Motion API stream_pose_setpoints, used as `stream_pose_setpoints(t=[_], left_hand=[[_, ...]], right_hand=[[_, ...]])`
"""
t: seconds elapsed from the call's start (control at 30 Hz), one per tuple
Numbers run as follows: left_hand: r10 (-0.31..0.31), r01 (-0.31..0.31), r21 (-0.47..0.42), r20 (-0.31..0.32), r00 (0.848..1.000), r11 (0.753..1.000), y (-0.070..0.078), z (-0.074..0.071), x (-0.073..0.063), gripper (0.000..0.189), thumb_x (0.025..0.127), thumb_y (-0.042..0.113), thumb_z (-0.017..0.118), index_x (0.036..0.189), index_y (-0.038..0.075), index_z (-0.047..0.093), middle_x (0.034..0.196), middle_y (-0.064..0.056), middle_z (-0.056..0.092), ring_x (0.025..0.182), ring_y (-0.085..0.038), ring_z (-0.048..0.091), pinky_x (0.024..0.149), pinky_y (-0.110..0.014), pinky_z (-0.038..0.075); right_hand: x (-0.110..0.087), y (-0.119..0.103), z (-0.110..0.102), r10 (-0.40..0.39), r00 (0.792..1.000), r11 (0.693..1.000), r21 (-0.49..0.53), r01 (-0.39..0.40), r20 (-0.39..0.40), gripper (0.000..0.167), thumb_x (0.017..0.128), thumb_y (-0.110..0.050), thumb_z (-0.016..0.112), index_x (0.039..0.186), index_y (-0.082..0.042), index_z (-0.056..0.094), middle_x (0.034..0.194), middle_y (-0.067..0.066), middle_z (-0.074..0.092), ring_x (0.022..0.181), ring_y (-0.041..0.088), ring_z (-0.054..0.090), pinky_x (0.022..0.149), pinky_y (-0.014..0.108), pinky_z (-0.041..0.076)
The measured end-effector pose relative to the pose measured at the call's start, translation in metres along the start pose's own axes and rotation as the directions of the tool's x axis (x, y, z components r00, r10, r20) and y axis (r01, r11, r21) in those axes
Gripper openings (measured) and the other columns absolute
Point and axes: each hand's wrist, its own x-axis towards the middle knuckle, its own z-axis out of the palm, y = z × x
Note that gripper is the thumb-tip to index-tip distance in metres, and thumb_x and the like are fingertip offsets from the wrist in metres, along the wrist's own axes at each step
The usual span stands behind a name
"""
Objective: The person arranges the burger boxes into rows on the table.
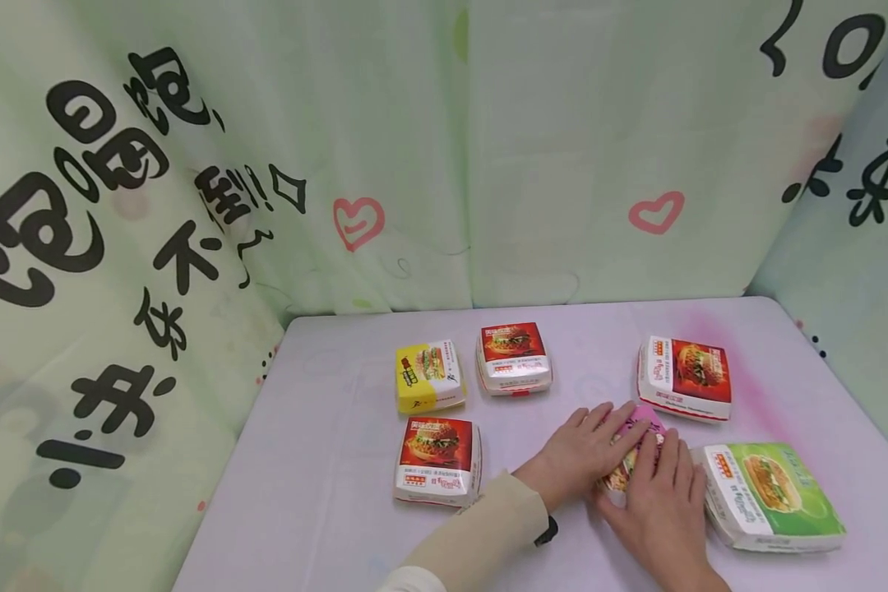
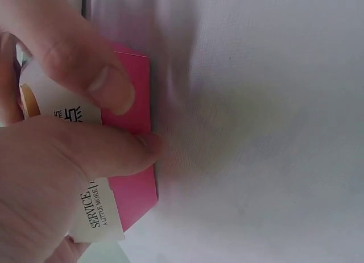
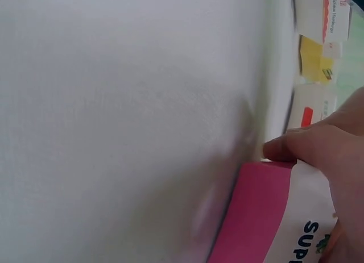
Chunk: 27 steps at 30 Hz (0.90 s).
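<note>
Both hands are on a small pink-and-white burger box point(image 1: 647, 417), largely covered by their fingers in the head view. From the left, my left hand point(image 1: 580, 456) reaches over its top. My right hand point(image 1: 662, 501) grips it from the near right side, fingers over the top. In the left wrist view two thumbs point(image 2: 108, 90) press the box's pink lower band point(image 2: 133, 189), below a white side printed with "SERVICE". The right wrist view shows the right thumb point(image 3: 284, 146) at a corner of the pink-and-white side point(image 3: 259, 206).
A green-and-white burger box point(image 1: 773, 497) sits right of the right hand. One red-and-white box point(image 1: 684, 378) lies behind the hands. Left of them are a yellow-and-white box point(image 1: 429, 376) and two more red-and-white boxes point(image 1: 514, 358). A printed curtain point(image 1: 548, 148) borders the white-covered table point(image 1: 326, 460).
</note>
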Motion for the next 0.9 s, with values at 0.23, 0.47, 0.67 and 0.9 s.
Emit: stream_pose_setpoints(t=[0.23, 0.47, 0.67, 0.9], left_hand=[[-0.020, 0.020, 0.014, -0.001, 1.000, 1.000, 0.001, 0.002, 0.000, 0.075, 0.104, 0.039, 0.047, 0.160, 0.029, -0.002, 0.169, 0.005, 0.001, 0.152, -0.014, 0.020, 0.121, -0.030, 0.028], [-0.058, 0.061, 0.064, -0.036, 0.998, 0.996, -0.003, 0.003, -0.003, 0.071, 0.104, 0.037, 0.048, 0.161, 0.022, 0.008, 0.168, 0.001, 0.010, 0.145, -0.010, 0.029, 0.116, -0.023, 0.034], [-0.065, 0.067, 0.055, -0.045, 0.997, 0.996, -0.012, 0.000, -0.011, 0.074, 0.103, 0.032, 0.051, 0.161, 0.021, 0.007, 0.167, 0.001, 0.011, 0.143, -0.011, 0.031, 0.114, -0.023, 0.037], [-0.035, 0.038, 0.041, -0.055, 0.998, 0.998, -0.023, -0.002, -0.018, 0.077, 0.101, 0.035, 0.054, 0.160, 0.018, 0.009, 0.167, 0.002, 0.011, 0.149, -0.014, 0.026, 0.118, -0.026, 0.034]], right_hand=[[0.002, 0.002, 0.003, -0.029, 0.999, 1.000, -0.010, 0.029, -0.022, 0.124, 0.069, -0.042, 0.084, 0.151, 0.014, 0.010, 0.153, 0.044, 0.008, 0.139, 0.059, 0.012, 0.114, 0.074, 0.006], [0.004, 0.004, 0.002, -0.106, 0.992, 0.994, -0.017, 0.105, -0.072, 0.120, 0.063, -0.041, 0.086, 0.148, 0.015, 0.021, 0.150, 0.042, 0.017, 0.134, 0.058, 0.020, 0.107, 0.073, 0.020], [0.005, 0.002, 0.001, -0.196, 0.971, 0.981, -0.025, 0.195, -0.134, 0.117, 0.061, -0.040, 0.087, 0.147, 0.012, 0.027, 0.151, 0.037, 0.023, 0.135, 0.053, 0.024, 0.107, 0.068, 0.024], [0.005, -0.001, -0.003, -0.277, 0.949, 0.961, -0.036, 0.275, -0.149, 0.117, 0.058, -0.038, 0.088, 0.147, 0.010, 0.030, 0.151, 0.033, 0.027, 0.134, 0.050, 0.028, 0.107, 0.065, 0.027]])
